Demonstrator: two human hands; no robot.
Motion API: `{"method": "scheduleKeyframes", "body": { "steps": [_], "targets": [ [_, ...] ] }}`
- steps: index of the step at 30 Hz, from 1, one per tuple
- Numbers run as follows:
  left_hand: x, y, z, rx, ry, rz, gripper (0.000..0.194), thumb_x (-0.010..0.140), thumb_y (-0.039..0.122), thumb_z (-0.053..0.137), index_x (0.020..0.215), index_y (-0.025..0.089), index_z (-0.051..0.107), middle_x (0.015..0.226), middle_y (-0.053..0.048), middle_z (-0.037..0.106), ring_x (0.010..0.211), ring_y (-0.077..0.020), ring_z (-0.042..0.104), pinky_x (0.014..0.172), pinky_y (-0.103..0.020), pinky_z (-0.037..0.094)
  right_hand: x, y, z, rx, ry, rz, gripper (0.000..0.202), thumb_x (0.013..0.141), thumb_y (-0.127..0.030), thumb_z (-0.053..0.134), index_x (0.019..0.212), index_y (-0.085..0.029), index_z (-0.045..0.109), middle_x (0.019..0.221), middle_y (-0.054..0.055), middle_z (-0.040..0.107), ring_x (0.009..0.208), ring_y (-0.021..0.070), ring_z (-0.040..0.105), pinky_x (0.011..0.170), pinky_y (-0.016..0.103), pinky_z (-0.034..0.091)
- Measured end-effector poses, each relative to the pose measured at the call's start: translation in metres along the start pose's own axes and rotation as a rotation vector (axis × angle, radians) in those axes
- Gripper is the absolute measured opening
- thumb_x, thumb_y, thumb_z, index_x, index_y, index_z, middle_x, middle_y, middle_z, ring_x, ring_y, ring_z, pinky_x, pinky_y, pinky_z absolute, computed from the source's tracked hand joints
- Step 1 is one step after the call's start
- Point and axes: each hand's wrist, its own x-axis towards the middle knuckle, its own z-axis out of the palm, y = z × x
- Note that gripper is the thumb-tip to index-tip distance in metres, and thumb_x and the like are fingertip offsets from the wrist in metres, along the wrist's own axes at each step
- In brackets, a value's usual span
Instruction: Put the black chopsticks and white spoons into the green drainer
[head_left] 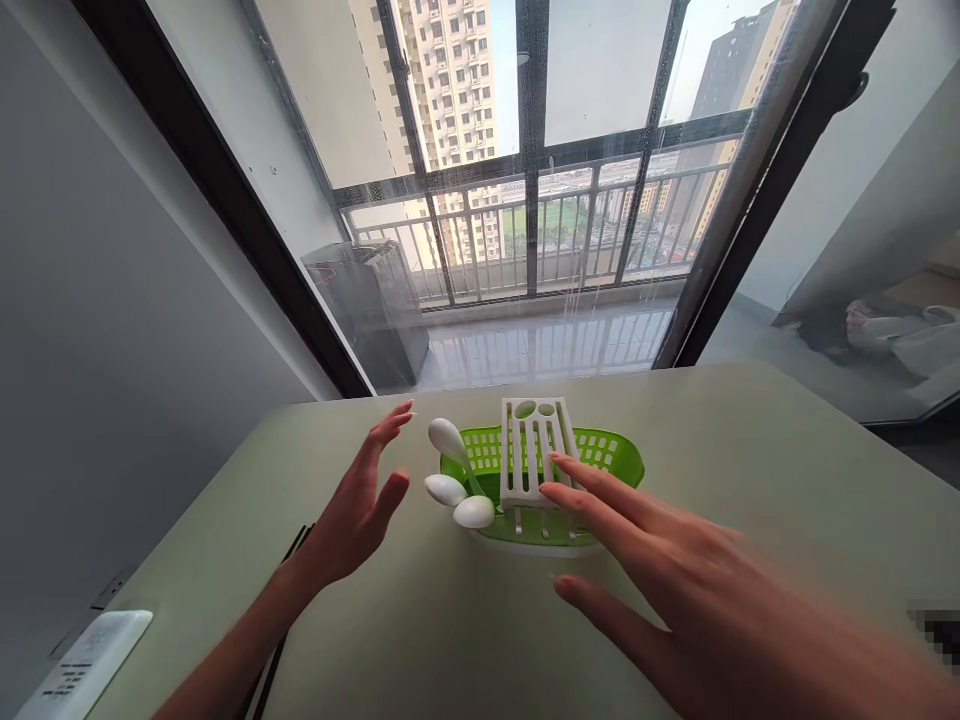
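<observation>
Green basket: the oval, perforated green plastic basket (628, 462) with a white lower edge is standing on the pale green tabletop (420, 640); being light-looking, it could skid or tip if a hand pushed sideways.
White rack: the flat, slotted white plastic rack (529, 455) is lying over the middle of the basket, overlapping its far and near sides; a press on one edge alone could make it pivot or drop in.
Small hooks: the thin white plastic prongs (517, 520) are showing below the rack, against the basket's near side; they could snag there if the rack were dragged rather than lifted.
Spoons: three white, round-bowled spoons (445, 489) are jutting out over the basket's left end; a brush from the nearer hand could knock them loose.
Right hand: it (675, 560) is hovering at the basket's near right, fingers spread and thumb well apart; whether the fingertips are touching the rack, I cannot tell.
Left hand: it (360, 525) is hovering left of the basket, near the spoons, thumb and fingers parted, holding nothing.
Black sticks: slim, dark sticks (274, 665) are lying left of the basket on its near side, partly behind the left forearm; a lowered forearm could roll them.
</observation>
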Motion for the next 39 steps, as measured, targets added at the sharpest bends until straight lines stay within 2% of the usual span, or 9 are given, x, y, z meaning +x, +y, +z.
{"method": "scheduleKeyframes", "body": {
  "steps": [6, 12, 17, 20, 22, 24, 29, 33, 39],
  "targets": [
    [0.022, 0.015, 0.006, -0.031, -0.174, 0.004, 0.072, 0.101, 0.068, 0.017, 0.158, 0.027, 0.035, 0.165, -0.009, 0.036, 0.152, -0.0293, 0.034, 0.127, -0.050, 0.024, 0.001, -0.001, -0.002, 0.038, 0.002, 0.001, 0.049, 0.093, -0.031, 0.063, 0.141, -0.021, 0.061, 0.151, 0.012, 0.055, 0.124, 0.0323, 0.066, 0.094, 0.046, 0.063],
    [0.017, 0.018, 0.012, 0.026, -0.157, 0.067, 0.069, 0.102, 0.066, 0.019, 0.151, 0.025, 0.046, 0.155, -0.011, 0.049, 0.141, -0.0285, 0.048, 0.121, -0.045, 0.036, 0.002, 0.000, -0.002, 0.075, -0.001, 0.003, 0.049, 0.092, -0.028, 0.065, 0.140, -0.021, 0.062, 0.149, 0.013, 0.057, 0.126, 0.0329, 0.064, 0.095, 0.046, 0.062],
    [0.015, 0.020, 0.018, 0.063, -0.227, 0.203, 0.071, 0.099, 0.071, 0.028, 0.148, 0.024, 0.047, 0.148, -0.014, 0.053, 0.136, -0.0299, 0.051, 0.113, -0.045, 0.045, 0.003, 0.000, -0.003, 0.070, -0.022, -0.007, 0.049, 0.094, -0.030, 0.063, 0.141, -0.021, 0.060, 0.151, 0.013, 0.055, 0.128, 0.0327, 0.063, 0.096, 0.046, 0.062],
    [0.017, 0.022, 0.021, 0.084, -0.208, 0.289, 0.073, 0.090, 0.075, 0.052, 0.142, 0.024, 0.053, 0.135, -0.014, 0.063, 0.125, -0.0308, 0.059, 0.106, -0.045, 0.050, 0.004, 0.000, -0.003, 0.072, -0.023, -0.007, 0.048, 0.093, -0.030, 0.064, 0.141, -0.021, 0.061, 0.151, 0.013, 0.055, 0.128, 0.0327, 0.063, 0.097, 0.046, 0.062],
    [0.020, 0.023, 0.024, 0.107, -0.182, 0.362, 0.072, 0.080, 0.070, 0.071, 0.135, 0.024, 0.058, 0.124, -0.013, 0.070, 0.116, -0.0298, 0.065, 0.099, -0.043, 0.054, 0.005, 0.000, -0.003, 0.078, -0.025, -0.007, 0.048, 0.093, -0.030, 0.064, 0.140, -0.021, 0.061, 0.151, 0.014, 0.055, 0.128, 0.0331, 0.063, 0.096, 0.046, 0.062],
    [0.025, 0.025, 0.027, 0.131, -0.173, 0.444, 0.065, 0.076, 0.061, 0.080, 0.127, 0.024, 0.063, 0.115, -0.011, 0.074, 0.106, -0.0270, 0.069, 0.089, -0.038, 0.057, 0.004, -0.001, -0.003, 0.078, -0.021, -0.002, 0.048, 0.093, -0.029, 0.063, 0.141, -0.020, 0.061, 0.150, 0.014, 0.056, 0.128, 0.0334, 0.063, 0.095, 0.047, 0.062],
    [0.039, 0.027, 0.036, 0.225, -0.179, 0.604, 0.021, 0.091, 0.043, 0.072, 0.097, 0.023, 0.071, 0.089, -0.004, 0.078, 0.076, -0.0158, 0.073, 0.067, -0.026, 0.054, 0.002, -0.001, -0.003, 0.084, 0.001, 0.010, 0.049, 0.093, -0.030, 0.063, 0.141, -0.021, 0.061, 0.147, 0.014, 0.059, 0.125, 0.0335, 0.065, 0.094, 0.047, 0.063],
    [0.044, 0.020, 0.037, 0.278, -0.148, 0.731, 0.017, 0.096, 0.038, 0.067, 0.096, 0.022, 0.071, 0.085, -0.003, 0.077, 0.073, -0.0142, 0.073, 0.060, -0.023, 0.051, 0.005, -0.001, -0.002, 0.070, -0.019, 0.010, 0.048, 0.094, -0.030, 0.062, 0.142, -0.021, 0.061, 0.148, 0.014, 0.058, 0.125, 0.0329, 0.065, 0.096, 0.046, 0.062],
    [0.046, 0.014, 0.030, 0.186, -0.049, 0.819, 0.019, 0.090, 0.029, 0.075, 0.107, 0.021, 0.068, 0.087, -0.002, 0.075, 0.075, -0.0139, 0.071, 0.072, -0.024, 0.056, 0.008, 0.000, 0.000, 0.051, -0.026, 0.015, 0.047, 0.095, -0.029, 0.060, 0.140, -0.019, 0.062, 0.148, 0.015, 0.058, 0.124, 0.0327, 0.066, 0.095, 0.048, 0.062]
  ]
}}
